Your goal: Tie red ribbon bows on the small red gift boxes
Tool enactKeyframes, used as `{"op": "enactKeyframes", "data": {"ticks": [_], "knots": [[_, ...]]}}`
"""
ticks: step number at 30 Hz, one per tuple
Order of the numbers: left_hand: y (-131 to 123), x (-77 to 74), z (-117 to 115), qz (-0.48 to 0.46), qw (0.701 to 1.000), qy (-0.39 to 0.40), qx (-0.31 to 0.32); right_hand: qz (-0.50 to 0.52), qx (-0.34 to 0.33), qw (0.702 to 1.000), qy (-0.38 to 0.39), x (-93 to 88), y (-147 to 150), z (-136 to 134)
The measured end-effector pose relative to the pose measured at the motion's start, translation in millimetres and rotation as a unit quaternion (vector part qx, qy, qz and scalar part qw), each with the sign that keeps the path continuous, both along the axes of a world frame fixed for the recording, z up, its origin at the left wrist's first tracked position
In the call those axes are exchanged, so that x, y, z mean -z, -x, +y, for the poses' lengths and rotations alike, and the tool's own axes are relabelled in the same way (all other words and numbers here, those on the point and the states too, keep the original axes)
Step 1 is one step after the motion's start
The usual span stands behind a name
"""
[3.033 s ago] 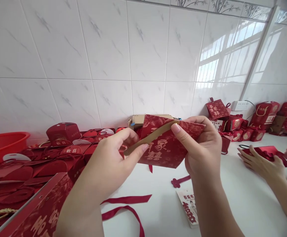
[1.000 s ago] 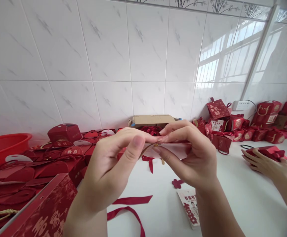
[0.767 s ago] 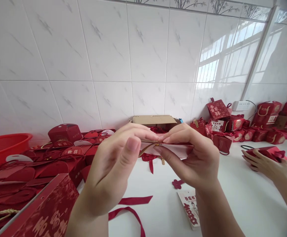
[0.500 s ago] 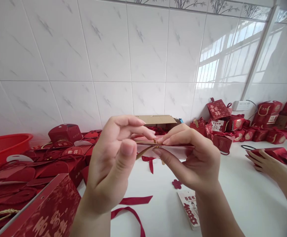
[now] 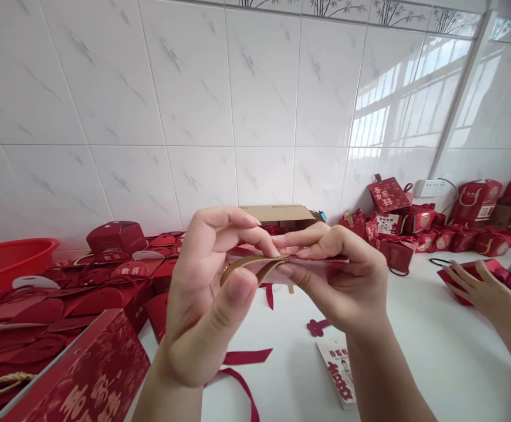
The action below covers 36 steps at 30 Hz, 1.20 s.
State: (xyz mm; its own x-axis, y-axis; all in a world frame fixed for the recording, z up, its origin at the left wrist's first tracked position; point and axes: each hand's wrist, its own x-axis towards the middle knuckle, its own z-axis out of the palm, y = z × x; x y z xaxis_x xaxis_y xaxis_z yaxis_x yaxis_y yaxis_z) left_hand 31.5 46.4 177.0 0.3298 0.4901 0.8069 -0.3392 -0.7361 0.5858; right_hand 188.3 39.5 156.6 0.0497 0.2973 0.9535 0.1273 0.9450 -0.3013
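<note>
My right hand (image 5: 343, 275) pinches the upper edge of a red gift box (image 5: 319, 274) between thumb and fingers, in front of me at mid-height. The box shows nearly edge-on, and the hands hide much of it. A gold ribbon (image 5: 249, 262) runs from that pinch toward the left and bends into a loop. Close by, my left hand (image 5: 215, 293) is curved, its fingertips touching the ribbon near the box edge. Its thumb stands apart from the fingers, below the ribbon loop.
Red boxes (image 5: 118, 290) are heaped at left beside a red plastic basket (image 5: 13, 264). A dark red ribbon (image 5: 249, 356), a flower-shaped piece (image 5: 314, 328) and a printed card (image 5: 338, 375) lie on the white table (image 5: 431, 351). At right, another person's hand (image 5: 488, 287) handles a red box.
The gold ribbon now bows out in a wider loop toward my left thumb. My left hand has shifted slightly right. The other person's red box has turned.
</note>
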Motion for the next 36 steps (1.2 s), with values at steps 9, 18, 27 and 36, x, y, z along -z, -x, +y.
{"op": "enactKeyframes", "data": {"ticks": [9, 18, 27, 36], "knots": [[3, -0.2, 5, 0.0, 0.999, -0.029, 0.022, 0.009, -0.005, 1.0, 0.016, 1.5, 0, 4], [6, -0.9, 1, -0.004, 1.0, 0.011, 0.0, 0.015, 0.023, 0.999, 0.037, 0.7, 4, 3], [10, -2.1, 18, 0.065, 0.991, -0.015, -0.113, 0.086, 0.044, 0.98, 0.175, 0.8, 17, 11], [24, -6.7, 25, 0.153, 0.952, 0.002, -0.264, -0.039, -0.022, 0.938, 0.345, 1.2, -1, 19]]}}
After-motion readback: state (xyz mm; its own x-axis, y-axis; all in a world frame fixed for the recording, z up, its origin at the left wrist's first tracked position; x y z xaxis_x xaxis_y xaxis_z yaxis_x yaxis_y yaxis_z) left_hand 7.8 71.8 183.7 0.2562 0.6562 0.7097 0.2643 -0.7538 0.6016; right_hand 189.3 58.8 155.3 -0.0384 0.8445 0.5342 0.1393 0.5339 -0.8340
